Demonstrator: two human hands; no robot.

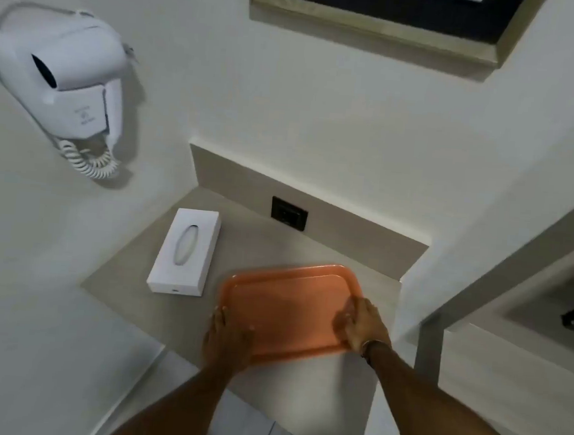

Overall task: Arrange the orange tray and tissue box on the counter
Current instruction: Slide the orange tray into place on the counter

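Lying flat near the front edge of the counter [130, 267], toward its right side: one orange tray [289, 306], gripped at both short ends. Curling over the tray's near-left corner, left hand [226, 341], fingers together and clamped on the rim, thumb resting on the tray's inner surface. Pressing on the right rim, right hand [361, 322], fingers bent and close together, closed on that edge. Showing as a shallow rectangle with rounded corners and a raised lip, plain orange, nothing resting inside. Sitting near the counter's left edge, just beside the tray but apart from it: one white tissue box [185, 252], long and flat, oval slot on top, not being touched. Hanging on the left wall: one white hair dryer [60, 72] with coiled cord. Sitting in the back panel behind the counter: one dark socket [289, 213].
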